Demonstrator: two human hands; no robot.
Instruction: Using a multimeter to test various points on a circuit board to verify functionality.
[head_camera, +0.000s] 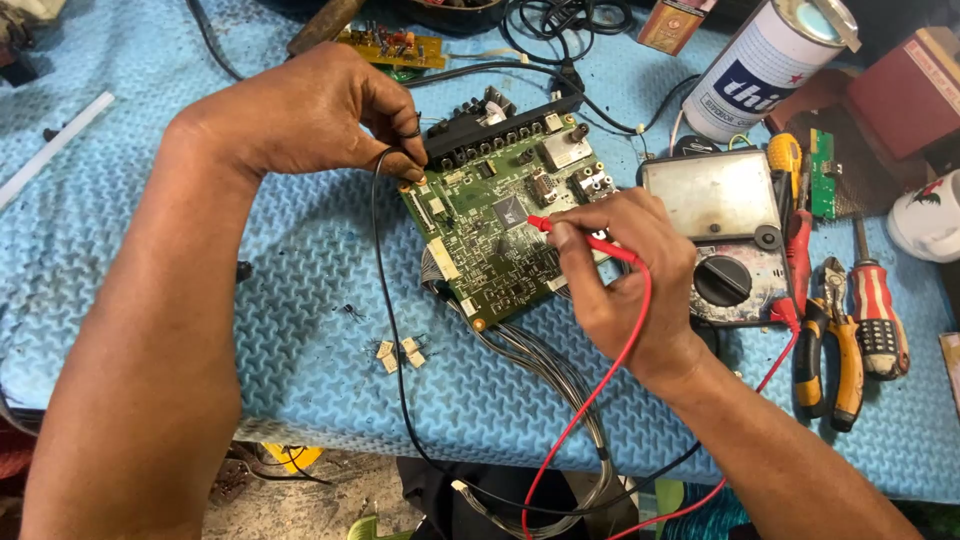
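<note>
We find the green circuit board (495, 225) lying tilted on the blue foam mat (300, 330), just left of the analogue multimeter (725, 235), with a bundle of grey wires (545, 365) trailing from its lower edge toward the table front. Both probes are already brought to the board. The left hand (310, 115) is closed in a pinch on the black probe lead (385, 300) at the board's upper left corner, beside the black connector strip (500, 130); the probe tip itself is hidden under the fingers, so we cannot confirm that it touches a contact. The right hand (625, 265) is closed pen-fashion on the red probe (575, 235), whose tip rests near the large square chip (508, 212) at the board's centre. The red lead (600, 390) loops down off the mat and back toward the meter. In our judgement the probing is under way: meter out, leads attached, points apparently engaged. The reading remains to be taken; the meter face is washed out by glare and no needle position can be read. The pliers (835, 350) and striped screwdriver (875, 310) lie unused at right.
</note>
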